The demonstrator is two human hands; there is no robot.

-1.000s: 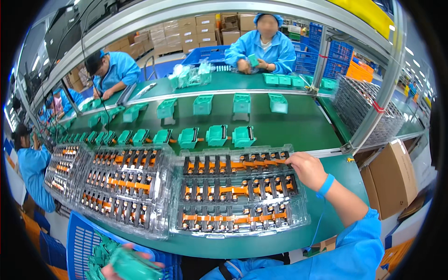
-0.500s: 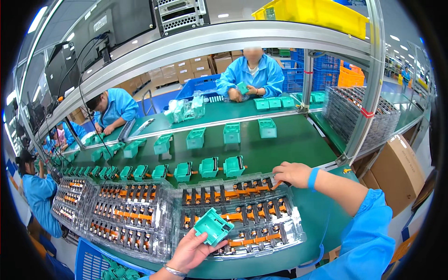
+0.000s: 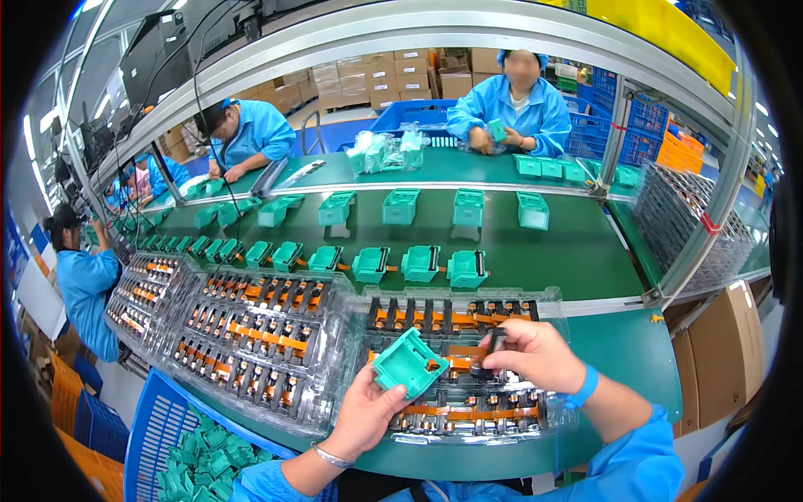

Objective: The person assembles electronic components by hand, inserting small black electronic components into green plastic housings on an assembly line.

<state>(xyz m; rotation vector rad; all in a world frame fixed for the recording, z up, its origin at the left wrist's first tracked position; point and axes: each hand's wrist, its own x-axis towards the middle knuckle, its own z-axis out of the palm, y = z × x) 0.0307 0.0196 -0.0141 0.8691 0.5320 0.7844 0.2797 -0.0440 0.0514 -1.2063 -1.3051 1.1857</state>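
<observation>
- White carton labels (image 3: 411, 70), upper centre: unreadable.
- Left hand (image 3: 365, 416) grips green case (image 3: 406, 366), hollow side upward.
- Right hand (image 3: 535, 356) pinches black part (image 3: 497, 341), long axis near frame-vertical.

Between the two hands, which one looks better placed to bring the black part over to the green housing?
Probably the right hand: it holds the black part just right of the green housing, while the left hand holds that housing open side up.

We see bright light | white tubular lamps (image 3: 37, 167) upper left | glare on clear plastic trays (image 3: 332, 339), soft shading inside boxy green plastic housing (image 3: 407, 366) | silvery metal beam (image 3: 435, 38) bows, rim black
</observation>
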